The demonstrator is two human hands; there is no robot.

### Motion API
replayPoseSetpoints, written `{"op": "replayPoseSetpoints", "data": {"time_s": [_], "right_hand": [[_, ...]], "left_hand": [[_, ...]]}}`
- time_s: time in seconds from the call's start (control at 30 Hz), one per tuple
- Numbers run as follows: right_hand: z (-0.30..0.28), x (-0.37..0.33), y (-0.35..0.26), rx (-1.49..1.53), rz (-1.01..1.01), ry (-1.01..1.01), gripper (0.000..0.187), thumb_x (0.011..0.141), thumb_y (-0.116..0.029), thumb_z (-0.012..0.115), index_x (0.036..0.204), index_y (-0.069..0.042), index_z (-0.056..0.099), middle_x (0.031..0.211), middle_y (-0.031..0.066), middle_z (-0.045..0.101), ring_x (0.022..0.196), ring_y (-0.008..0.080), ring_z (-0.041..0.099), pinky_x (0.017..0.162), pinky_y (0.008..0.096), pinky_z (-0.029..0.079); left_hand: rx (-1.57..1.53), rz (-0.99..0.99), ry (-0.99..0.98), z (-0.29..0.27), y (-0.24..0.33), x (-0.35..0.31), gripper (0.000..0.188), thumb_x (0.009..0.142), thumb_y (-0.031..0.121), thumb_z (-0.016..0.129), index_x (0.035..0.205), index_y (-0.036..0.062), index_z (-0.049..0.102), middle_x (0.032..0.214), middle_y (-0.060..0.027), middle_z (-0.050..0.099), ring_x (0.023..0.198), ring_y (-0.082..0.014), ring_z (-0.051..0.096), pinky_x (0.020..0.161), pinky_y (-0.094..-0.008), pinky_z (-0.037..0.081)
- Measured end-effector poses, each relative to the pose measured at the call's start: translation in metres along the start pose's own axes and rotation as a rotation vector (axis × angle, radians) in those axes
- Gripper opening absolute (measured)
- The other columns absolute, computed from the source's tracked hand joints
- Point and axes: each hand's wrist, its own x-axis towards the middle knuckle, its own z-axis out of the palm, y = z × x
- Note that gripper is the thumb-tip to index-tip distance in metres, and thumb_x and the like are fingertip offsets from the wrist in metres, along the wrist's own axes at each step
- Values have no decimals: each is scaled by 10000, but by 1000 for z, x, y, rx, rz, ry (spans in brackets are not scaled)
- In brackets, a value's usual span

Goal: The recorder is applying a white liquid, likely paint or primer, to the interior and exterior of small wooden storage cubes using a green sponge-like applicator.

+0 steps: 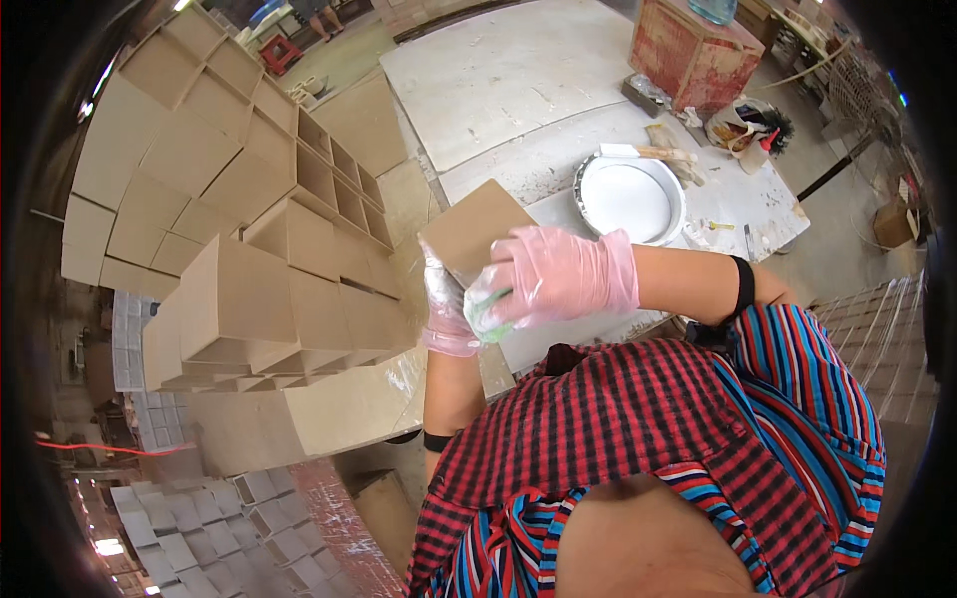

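Observation:
My left hand (448,309), in a pink translucent glove smeared with white, grips a brown board-like box (477,227) by its near left edge. Only one flat face of the box shows clearly, so its depth is hard to judge. My right hand (568,277), also gloved in pink, is closed around a white-and-green sponge-like pad (487,315) by the near corner of the box. Whether the pad touches the box is hidden by my fingers. To the right stands a round tub of white paint (626,202), with a wooden-handled brush (648,152) across its far rim.
Brown open-fronted boxes (249,299) are stacked high at my left. A paint-marked white table (518,80) extends away from me. A red-stained carton (688,55) stands at its far right, near a small dark tray (646,95). Pale boxes (224,528) lie at lower left.

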Motion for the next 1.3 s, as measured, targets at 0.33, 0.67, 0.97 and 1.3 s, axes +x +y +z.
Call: {"op": "replayPoseSetpoints", "data": {"time_s": [0.33, 0.67, 0.97, 1.3], "right_hand": [[7, -56, 43, -33, 354, 341, 301, 623, -209, 731, 912, -212, 648, 973, 0, 606, 808, 227, 573, 678, 348, 485], [0, -5, 74, -174, 424, 318, 229, 740, -323, 636, 945, -221, 646, 919, 20, 590, 836, 237, 587, 705, 354, 496], [17, 27, 38, -46, 246, 131, 222, 744, -275, 649, 951, -195, 635, 1013, 41, 582, 929, 221, 575, 770, 355, 494], [28, 34, 29, -94, 94, 213, 207, 783, -328, 598, 948, -209, 638, 909, 40, 585, 842, 230, 597, 674, 354, 511]], "left_hand": [[18, 12, 74, -6, 0, -1, 608, 917, 532, 344, 1289, 58, 425, 1289, -127, 474, 1157, -305, 470, 976, -436, 394], [-189, -139, -331, -5, -13, 14, 593, 928, 519, 316, 1282, 58, 430, 1277, -123, 483, 1126, -278, 496, 917, -419, 445], [119, -111, -46, 2, -8, 1, 532, 945, 472, 315, 1292, 80, 410, 1273, -95, 471, 1114, -233, 502, 916, -381, 450], [924, 329, -414, -58, -10, 14, 515, 935, 456, 387, 1287, 81, 412, 1237, -87, 489, 1126, -236, 492, 954, -380, 423]]}}
